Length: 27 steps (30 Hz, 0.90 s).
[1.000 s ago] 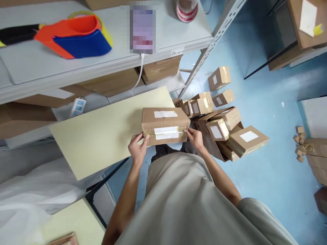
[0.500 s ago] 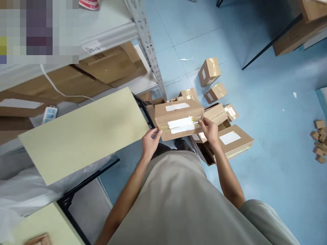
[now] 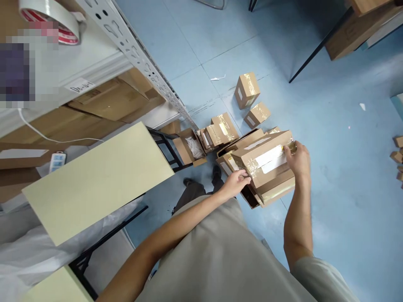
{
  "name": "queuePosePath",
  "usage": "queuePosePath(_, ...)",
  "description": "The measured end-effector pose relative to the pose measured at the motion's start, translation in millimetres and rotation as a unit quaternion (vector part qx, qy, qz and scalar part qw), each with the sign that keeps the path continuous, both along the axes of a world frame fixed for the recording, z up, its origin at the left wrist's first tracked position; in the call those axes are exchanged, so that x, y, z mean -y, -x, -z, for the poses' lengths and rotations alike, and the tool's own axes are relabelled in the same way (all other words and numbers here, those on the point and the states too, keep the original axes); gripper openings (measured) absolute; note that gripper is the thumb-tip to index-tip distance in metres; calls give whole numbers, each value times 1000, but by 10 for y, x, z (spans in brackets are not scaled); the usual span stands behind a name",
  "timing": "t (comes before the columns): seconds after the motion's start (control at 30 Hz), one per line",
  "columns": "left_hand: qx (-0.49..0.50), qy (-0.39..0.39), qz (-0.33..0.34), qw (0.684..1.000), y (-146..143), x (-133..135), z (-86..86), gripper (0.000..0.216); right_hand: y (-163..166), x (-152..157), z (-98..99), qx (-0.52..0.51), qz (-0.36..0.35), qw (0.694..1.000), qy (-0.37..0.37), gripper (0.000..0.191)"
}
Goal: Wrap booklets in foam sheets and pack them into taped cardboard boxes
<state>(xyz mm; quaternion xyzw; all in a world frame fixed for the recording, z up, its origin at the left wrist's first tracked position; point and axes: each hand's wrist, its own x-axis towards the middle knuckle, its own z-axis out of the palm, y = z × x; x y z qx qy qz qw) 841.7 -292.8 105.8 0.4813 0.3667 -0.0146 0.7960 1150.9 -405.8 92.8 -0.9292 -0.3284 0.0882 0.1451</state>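
Observation:
I hold a taped cardboard box with white labels (image 3: 267, 161) between both hands, out over the heap of boxes on the floor. My left hand (image 3: 236, 182) grips its near left corner, fingers curled round the edge. My right hand (image 3: 298, 157) is closed on its far right end. Under it lies a pile of similar taped boxes (image 3: 220, 134), with a larger flat box (image 3: 277, 191) directly below the one I hold.
A pale yellow tabletop (image 3: 97, 180) on a black frame stands to my left. Behind it rises a grey metal shelf (image 3: 103, 67) with a tape roll (image 3: 52, 16) on top and cartons below. Two small boxes (image 3: 252, 100) lie farther out on the blue floor.
I have carried the box from the yellow tabletop to the right, out over the floor pile, and my view has swung right with it. Both hands keep their grip.

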Motion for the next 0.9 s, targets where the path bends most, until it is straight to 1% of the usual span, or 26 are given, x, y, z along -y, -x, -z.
queuePosePath(0.07,-47,37,33,998,-120,64,150,15,-29,-46,290,-66,-23,996,54,61)
queuePosePath(0.13,-84,45,46,994,-190,145,280,17,-20,-124,545,-112,-35,989,94,66)
queuePosePath(0.17,-88,43,46,994,-204,182,328,17,-18,-160,639,-125,-37,986,106,70)
queuePosePath(0.23,-67,44,46,996,-187,226,383,14,-35,-205,747,-139,-35,983,117,75)
queuePosePath(0.3,-39,49,36,997,-124,212,396,15,-74,-216,762,-143,-32,982,122,77)
queuePosePath(0.33,-35,48,23,998,-79,185,394,20,-93,-215,748,-141,-30,981,128,78)
queuePosePath(0.4,-36,41,-7,999,33,105,382,29,-104,-215,699,-131,-29,981,140,77)
queuePosePath(0.47,-36,33,-29,998,174,20,369,32,-63,-237,642,-115,-36,983,138,75)
queuePosePath(0.57,-23,26,-51,998,441,-78,334,32,96,-339,533,-101,-61,987,106,73)
queuePosePath(0.67,-16,32,-90,995,755,-153,256,37,354,-533,331,-97,-104,988,66,74)
queuePosePath(0.73,-2,38,-123,992,979,-213,172,40,596,-711,126,-94,-139,985,37,77)
queuePosePath(0.8,22,37,-157,987,1219,-282,69,43,922,-917,-120,-97,-180,979,9,80)
queuePosePath(0.9,66,30,-222,972,1637,-379,-94,49,1605,-1242,-497,-126,-251,959,-26,79)
